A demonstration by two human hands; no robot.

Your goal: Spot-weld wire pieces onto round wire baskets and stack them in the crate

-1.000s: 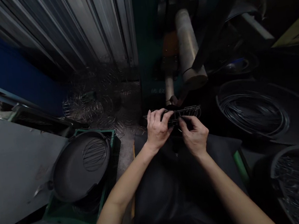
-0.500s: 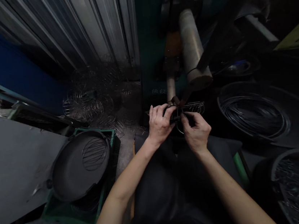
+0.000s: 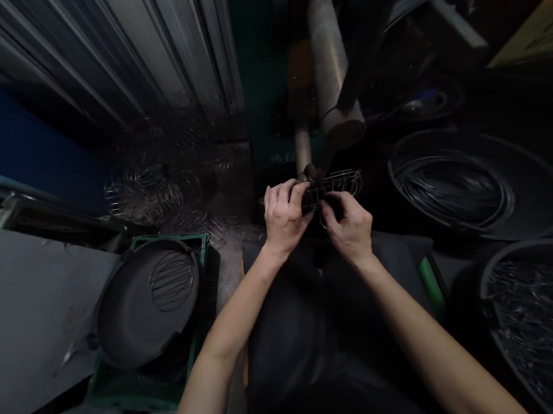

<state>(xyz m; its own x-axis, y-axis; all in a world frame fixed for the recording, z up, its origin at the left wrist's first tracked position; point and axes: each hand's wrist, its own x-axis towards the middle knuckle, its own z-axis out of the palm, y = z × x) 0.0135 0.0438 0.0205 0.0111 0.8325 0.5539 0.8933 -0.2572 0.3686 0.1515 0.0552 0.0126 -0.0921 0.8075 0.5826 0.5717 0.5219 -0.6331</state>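
l hand (image 3: 285,214) fingers gripping wire rack (image 3: 348,181), r hand (image 3: 352,224) pinching its near edge; rack right by machine rod (image 3: 302,150) tip, contact unclear; prob. 2-hand hold to steady it.

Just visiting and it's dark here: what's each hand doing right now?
Left hand: closed on the left part of a dark thin-wire metal rack.
Right hand: closed in a pinch at the rack's near side; what it pinches cannot be told.
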